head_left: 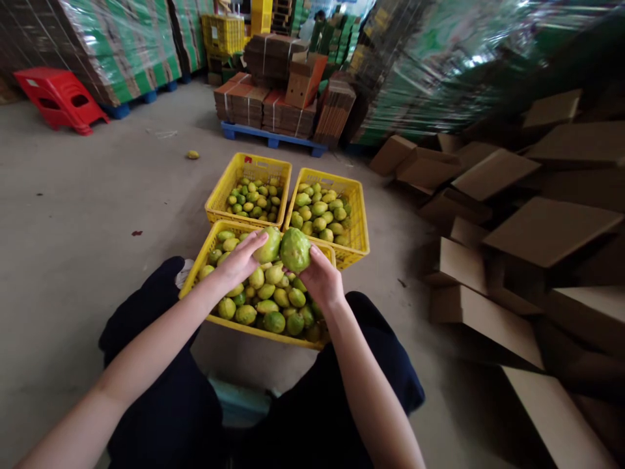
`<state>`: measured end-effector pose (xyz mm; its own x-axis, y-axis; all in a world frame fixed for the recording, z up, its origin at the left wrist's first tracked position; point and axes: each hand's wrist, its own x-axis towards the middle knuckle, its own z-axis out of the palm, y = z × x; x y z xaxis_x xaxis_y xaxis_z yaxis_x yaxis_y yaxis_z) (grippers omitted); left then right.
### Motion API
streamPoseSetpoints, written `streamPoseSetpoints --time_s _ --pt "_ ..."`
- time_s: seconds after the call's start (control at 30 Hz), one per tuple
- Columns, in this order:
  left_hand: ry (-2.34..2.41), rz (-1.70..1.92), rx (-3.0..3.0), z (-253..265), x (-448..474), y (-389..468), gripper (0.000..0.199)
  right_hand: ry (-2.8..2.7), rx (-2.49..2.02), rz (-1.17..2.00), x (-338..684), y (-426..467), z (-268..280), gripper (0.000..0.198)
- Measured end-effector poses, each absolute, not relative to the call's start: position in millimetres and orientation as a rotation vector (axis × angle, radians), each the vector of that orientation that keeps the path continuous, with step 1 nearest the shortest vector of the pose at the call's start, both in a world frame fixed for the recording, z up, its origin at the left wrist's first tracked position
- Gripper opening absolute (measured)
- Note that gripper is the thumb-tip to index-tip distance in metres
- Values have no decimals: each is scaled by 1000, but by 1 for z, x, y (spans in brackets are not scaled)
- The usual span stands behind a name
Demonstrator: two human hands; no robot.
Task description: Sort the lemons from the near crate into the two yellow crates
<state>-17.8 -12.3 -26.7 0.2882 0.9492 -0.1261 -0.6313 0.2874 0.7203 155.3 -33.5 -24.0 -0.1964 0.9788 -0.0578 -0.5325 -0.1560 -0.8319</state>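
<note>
My left hand (243, 259) is closed around a smooth green lemon (268, 245). Beside it, my right hand (321, 277) grips a larger, bumpy green lemon (295, 250). Both fruits are held up close together over the near yellow crate (263, 334), which is full of green and yellowish lemons (266, 306). Behind it stand two more yellow crates: the far left crate (215, 207) with smaller lemons (254, 198), and the far right crate (361, 225) with larger ones (319, 208). My fingertips are partly hidden behind the fruit.
A single lemon (192, 155) lies on the concrete floor. A red stool (61, 98) rests at the left. Flattened cartons (266, 107) are stacked on a blue pallet (273, 138). Loose cardboard boxes (493, 319) pile up at right, near wrapped pallet loads (449, 71).
</note>
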Motion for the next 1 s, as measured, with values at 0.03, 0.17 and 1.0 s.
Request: streamPoseSetpoints --time_s 0.03,0.17,1.0 --pt "623 1159 620 -27 -18 -12 29 -834 -757 1642 155 -33 -25 29" --pt "719 1126 612 -25 -20 -15 37 -840 -757 1688 153 -33 -25 33" --pt "809 903 308 -24 -21 -10 42 -761 -763 1820 146 -37 -26 33"
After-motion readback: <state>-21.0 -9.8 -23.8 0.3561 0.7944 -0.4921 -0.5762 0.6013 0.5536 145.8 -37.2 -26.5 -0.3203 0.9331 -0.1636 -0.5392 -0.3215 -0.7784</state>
